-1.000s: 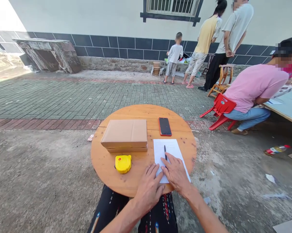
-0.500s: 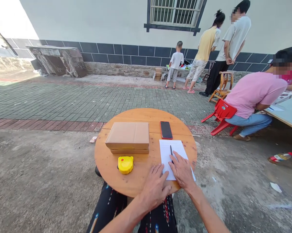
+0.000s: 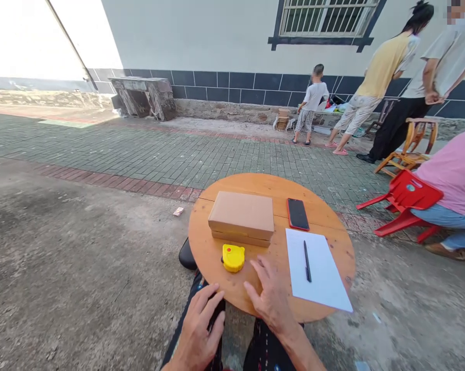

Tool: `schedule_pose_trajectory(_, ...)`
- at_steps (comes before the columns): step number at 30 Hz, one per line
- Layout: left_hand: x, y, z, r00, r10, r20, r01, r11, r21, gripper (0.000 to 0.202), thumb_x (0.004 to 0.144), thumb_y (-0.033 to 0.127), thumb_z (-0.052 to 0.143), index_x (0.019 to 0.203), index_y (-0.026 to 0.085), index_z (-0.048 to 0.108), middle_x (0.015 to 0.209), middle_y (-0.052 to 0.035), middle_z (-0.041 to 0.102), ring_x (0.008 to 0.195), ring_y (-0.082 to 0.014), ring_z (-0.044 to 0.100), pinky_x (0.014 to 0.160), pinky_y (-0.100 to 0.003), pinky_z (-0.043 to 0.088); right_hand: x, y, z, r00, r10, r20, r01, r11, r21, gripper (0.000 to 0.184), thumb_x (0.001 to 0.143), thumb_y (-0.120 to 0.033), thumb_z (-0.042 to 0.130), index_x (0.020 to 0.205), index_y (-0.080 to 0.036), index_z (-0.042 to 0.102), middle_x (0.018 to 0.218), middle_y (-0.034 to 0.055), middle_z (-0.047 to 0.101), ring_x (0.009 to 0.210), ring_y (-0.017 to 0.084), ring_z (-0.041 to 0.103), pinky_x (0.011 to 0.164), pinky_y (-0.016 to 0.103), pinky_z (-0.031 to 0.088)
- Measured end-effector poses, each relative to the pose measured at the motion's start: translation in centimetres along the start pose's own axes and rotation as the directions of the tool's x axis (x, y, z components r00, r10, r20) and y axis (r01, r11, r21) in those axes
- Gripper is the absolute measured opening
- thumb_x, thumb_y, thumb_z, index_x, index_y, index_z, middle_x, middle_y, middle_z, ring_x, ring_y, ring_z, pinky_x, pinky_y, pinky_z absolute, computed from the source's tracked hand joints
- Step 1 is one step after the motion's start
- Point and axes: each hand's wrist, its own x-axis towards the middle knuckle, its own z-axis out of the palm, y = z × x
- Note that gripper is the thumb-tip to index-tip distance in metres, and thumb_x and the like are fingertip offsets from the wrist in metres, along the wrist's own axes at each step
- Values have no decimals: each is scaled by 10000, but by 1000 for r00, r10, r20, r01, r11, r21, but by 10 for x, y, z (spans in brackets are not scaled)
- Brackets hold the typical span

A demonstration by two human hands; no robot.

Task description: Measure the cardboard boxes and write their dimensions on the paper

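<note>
In the head view, I have both hands open. The left hand [image 3: 201, 324] is low by the near edge of the table [image 3: 201, 242], fingers spread (from far off, I can't tell if it touches the wood). The right hand [image 3: 271, 296] is a bit blurry, over the table, just beside the tape [image 3: 233, 258]. The tape is yellow and sits on the table, on my side of the brown box [image 3: 241, 215]. I see a pen [image 3: 307, 262] on white paper [image 3: 327, 273] to the right. The phone [image 3: 298, 214] lies just past the paper.
</note>
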Motion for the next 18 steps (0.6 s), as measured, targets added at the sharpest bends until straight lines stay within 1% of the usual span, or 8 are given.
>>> schedule_pose_trajectory(3,-1,-3,1,999,-41,-35,41,999,-22,388,865,167,570,1249,218,594,1256,-128,619,1161,-252,599,945,-406,559,24,-26,26,999,39,37,-39,999,8,661,793,-313,691,1404,-183,475,1429,156,501,1237,337,522,1012,493,446)
schedule_pose_trajectory(6,-4,-1,-1,997,-46,-58,42,996,-75,378,860,165,568,1232,215,610,1240,-132,629,1145,-246,615,933,-387,567,39,-34,41,994,110,26,-111,993,30,638,760,-297,717,1363,-196,534,1409,164,525,1195,365,542,996,542,436)
schedule_pose_trajectory(9,-7,1,-5,993,-95,-66,85,986,-144,371,864,156,557,1225,218,615,1221,-130,641,1124,-234,632,928,-370,571,40,-28,42,985,173,4,-168,953,251,575,742,-300,730,1291,-198,595,1348,146,575,1202,347,541,1041,529,408)
schedule_pose_trajectory(11,-9,2,-6,986,-157,-61,142,970,-199,354,868,159,554,1208,228,627,1200,-119,653,1107,-228,643,927,-363,571,33,-23,37,969,239,61,-236,828,508,569,758,-363,726,1286,-203,590,1314,124,604,1201,313,555,1054,478,418)
schedule_pose_trajectory(13,-8,5,-6,974,-222,-46,202,942,-268,318,874,169,550,1168,236,649,1169,-103,668,1082,-220,656,922,-354,571,23,-19,31,939,295,174,-325,607,725,562,796,-457,694,1288,-212,581,1277,105,637,1159,287,593,1019,435,457)
schedule_pose_trajectory(15,-3,9,-5,962,-273,-8,253,900,-354,284,882,182,541,1131,236,666,1137,-91,680,1056,-211,665,916,-340,570,11,-15,28,912,326,250,-372,393,841,547,831,-526,648,1277,-214,588,1242,95,663,1122,274,616,995,420,474)
schedule_pose_trajectory(16,0,12,-4,956,-294,17,276,874,-401,273,886,189,536,1119,232,670,1123,-88,683,1038,-206,669,907,-331,572,5,-13,28,904,341,258,-369,320,872,540,841,-544,635,1265,-212,597,1229,95,672,1119,273,618,997,421,471)
schedule_pose_trajectory(18,6,17,-1,942,-331,57,316,816,-484,259,886,209,539,1105,219,675,1084,-84,690,973,-196,682,862,-310,582,-6,-10,31,896,374,239,-342,238,909,527,849,-564,624,1238,-209,617,1206,97,684,1110,271,621,1001,425,465)
